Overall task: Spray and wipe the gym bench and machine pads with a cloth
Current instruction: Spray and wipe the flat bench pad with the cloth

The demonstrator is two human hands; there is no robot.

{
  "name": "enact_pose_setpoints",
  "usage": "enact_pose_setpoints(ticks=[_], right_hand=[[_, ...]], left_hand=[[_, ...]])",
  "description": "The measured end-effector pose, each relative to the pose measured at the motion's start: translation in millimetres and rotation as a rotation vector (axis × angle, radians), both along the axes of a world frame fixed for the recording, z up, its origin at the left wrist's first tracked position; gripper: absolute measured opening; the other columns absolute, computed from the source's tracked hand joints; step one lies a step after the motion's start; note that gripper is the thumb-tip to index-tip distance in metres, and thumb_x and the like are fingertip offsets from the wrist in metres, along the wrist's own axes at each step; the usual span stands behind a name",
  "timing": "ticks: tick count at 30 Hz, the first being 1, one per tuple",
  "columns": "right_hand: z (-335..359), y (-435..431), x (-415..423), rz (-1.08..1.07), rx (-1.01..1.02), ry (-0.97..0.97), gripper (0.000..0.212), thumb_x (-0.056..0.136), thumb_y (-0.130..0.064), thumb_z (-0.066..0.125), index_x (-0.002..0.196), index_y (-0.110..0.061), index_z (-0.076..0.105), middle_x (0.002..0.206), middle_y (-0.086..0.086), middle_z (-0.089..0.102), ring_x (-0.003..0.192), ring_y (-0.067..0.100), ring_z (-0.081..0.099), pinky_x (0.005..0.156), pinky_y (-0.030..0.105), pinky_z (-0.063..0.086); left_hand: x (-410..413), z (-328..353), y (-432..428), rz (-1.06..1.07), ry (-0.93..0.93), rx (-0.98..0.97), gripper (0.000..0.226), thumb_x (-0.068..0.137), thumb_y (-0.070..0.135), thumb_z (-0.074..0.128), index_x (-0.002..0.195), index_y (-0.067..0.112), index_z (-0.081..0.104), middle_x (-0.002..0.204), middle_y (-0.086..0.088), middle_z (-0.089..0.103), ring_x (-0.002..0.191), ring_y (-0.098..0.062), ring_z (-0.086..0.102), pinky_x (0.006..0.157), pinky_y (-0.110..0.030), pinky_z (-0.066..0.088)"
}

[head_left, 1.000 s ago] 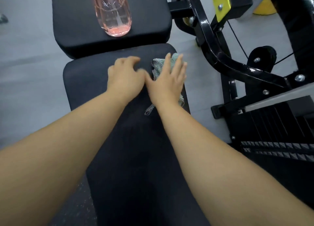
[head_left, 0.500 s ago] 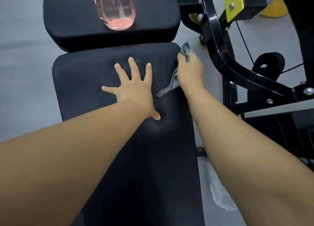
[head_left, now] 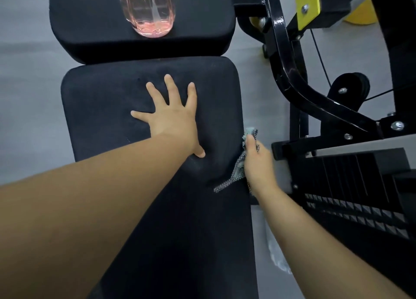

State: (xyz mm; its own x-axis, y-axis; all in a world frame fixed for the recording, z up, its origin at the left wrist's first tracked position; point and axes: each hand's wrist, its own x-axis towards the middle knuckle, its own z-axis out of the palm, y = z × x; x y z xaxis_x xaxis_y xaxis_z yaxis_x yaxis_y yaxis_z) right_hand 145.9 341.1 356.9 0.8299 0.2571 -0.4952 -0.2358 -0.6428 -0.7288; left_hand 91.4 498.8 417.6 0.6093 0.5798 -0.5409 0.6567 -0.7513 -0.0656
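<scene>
A long black bench pad runs from the bottom of the view up to a second black pad. My left hand presses flat on the long pad with its fingers spread, denting the cushion. At the pad's right edge my right hand grips a grey-green checked cloth, which bunches above the fingers and trails onto the pad below. A clear spray bottle with pink liquid lies on the far pad; its top is out of view.
A black machine frame with a yellow plate stands right of the bench. A pulley wheel, a cable and a black weight stack fill the right side. Grey floor lies left of the bench.
My right hand has dragged the cloth along the pad's right edge from the far corner toward me. My left hand, earlier beside the cloth, stays spread flat on the pad.
</scene>
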Motion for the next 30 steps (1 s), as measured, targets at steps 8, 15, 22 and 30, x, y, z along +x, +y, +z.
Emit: enact_pose_setpoints(ticks=[8, 15, 22, 30], right_hand=[[19, 102, 80, -0.034, 0.08, -0.193, 0.051, 0.099, -0.042, 0.03, 0.055, -0.017, 0.041, 0.06, -0.002, 0.048, 0.074, 0.024, 0.051, 0.078, 0.041, 0.047], [-5, 5, -1, -0.075, -0.027, -0.014, 0.051, 0.099, -0.044, 0.034, 0.064, -0.014, 0.054, 0.062, 0.001, 0.054, 0.067, 0.021, 0.054, 0.07, 0.035, 0.046], [-8, -52, -48, -0.063, -0.147, 0.052, 0.052, 0.1, -0.041, 0.036, 0.069, -0.004, 0.054, 0.075, 0.015, 0.055, 0.079, 0.031, 0.053, 0.072, 0.037, 0.04], [-6, 14, -2, -0.057, -0.09, -0.139, 0.05, 0.098, -0.048, 0.028, 0.058, -0.023, 0.044, 0.077, 0.006, 0.058, 0.088, 0.034, 0.059, 0.084, 0.045, 0.048]], left_hand=[[-3, -4, 0, -0.002, -0.036, 0.011, 0.145, 0.05, 0.063, 0.08, 0.144, 0.029, -0.024, 0.151, -0.014, -0.029, 0.139, -0.047, -0.016, 0.098, -0.074, 0.023], [-11, 0, -1, 0.028, -0.089, -0.006, 0.141, 0.051, 0.063, 0.08, 0.145, 0.033, -0.021, 0.153, -0.009, -0.028, 0.141, -0.041, -0.018, 0.102, -0.071, 0.019], [-80, -12, -70, -0.058, -0.203, -0.042, 0.102, 0.08, 0.06, 0.059, 0.149, 0.026, -0.007, 0.155, -0.008, -0.015, 0.143, -0.035, -0.007, 0.115, -0.046, 0.013], [-102, -33, -97, -0.159, -0.041, -0.054, 0.129, 0.066, 0.063, 0.071, 0.145, 0.024, -0.024, 0.15, -0.015, -0.031, 0.139, -0.043, -0.02, 0.107, -0.068, 0.014]])
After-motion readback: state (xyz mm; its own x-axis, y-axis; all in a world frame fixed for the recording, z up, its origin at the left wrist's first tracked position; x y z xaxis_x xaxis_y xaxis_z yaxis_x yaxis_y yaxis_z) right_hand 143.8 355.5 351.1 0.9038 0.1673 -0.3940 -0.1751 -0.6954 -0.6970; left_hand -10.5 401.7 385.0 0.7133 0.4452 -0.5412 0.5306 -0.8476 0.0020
